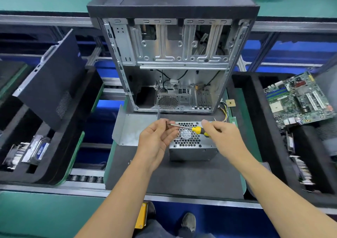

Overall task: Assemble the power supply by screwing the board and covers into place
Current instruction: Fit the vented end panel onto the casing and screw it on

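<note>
Head view: right hand (217, 133) grips screwdriver (189, 128), left hand (156, 137) pinching its tip.

I see an open computer case (173, 59) standing behind; a black side panel (52, 77) leaning at left; a motherboard (299, 99) at right.

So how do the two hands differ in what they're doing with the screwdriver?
The right hand grips the screwdriver by its yellow handle; the left hand pinches at the metal tip end. The right hand shows its back, the left shows its palm side. Both are raised above the power supply.
</note>
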Motion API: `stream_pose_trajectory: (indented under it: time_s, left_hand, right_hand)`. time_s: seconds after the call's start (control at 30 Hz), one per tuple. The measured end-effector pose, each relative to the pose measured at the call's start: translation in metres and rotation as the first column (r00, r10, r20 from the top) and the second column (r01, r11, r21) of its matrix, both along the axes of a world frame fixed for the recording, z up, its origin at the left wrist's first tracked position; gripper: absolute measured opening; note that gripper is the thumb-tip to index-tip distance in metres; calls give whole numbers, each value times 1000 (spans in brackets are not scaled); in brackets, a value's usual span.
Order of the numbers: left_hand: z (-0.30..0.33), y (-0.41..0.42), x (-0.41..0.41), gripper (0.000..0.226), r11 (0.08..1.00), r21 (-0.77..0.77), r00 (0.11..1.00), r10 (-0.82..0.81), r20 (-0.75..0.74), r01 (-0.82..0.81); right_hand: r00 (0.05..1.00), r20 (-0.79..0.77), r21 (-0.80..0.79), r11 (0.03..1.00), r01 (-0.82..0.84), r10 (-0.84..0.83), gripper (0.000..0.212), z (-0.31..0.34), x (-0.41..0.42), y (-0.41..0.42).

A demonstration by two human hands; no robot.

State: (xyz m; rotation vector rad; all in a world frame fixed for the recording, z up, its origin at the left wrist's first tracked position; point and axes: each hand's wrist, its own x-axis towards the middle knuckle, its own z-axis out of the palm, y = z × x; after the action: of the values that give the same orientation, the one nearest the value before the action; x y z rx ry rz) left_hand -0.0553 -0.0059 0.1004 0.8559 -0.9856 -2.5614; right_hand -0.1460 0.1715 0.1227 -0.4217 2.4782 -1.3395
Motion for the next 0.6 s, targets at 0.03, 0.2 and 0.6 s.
stream_pose_trajectory:
  time_s: [0.03,0.2,0.6]
  left_hand:
    - [0,0,0,15,1000,-6,1000,-2,0,2]
    - [-4,1,1,24,999,-40,1000,-1,-17,1]
    - [-4,0,0,19,999,-42,1000,19,-3,-19]
  right_hand:
    - [1000,3,-10,1000,0,0,54,0,-1,0]
    - [1000,0,-8,1000,-13,13,49,2,0,-3]
    - [1000,-3,-14,1000,5,-5,60,0,2,-4]
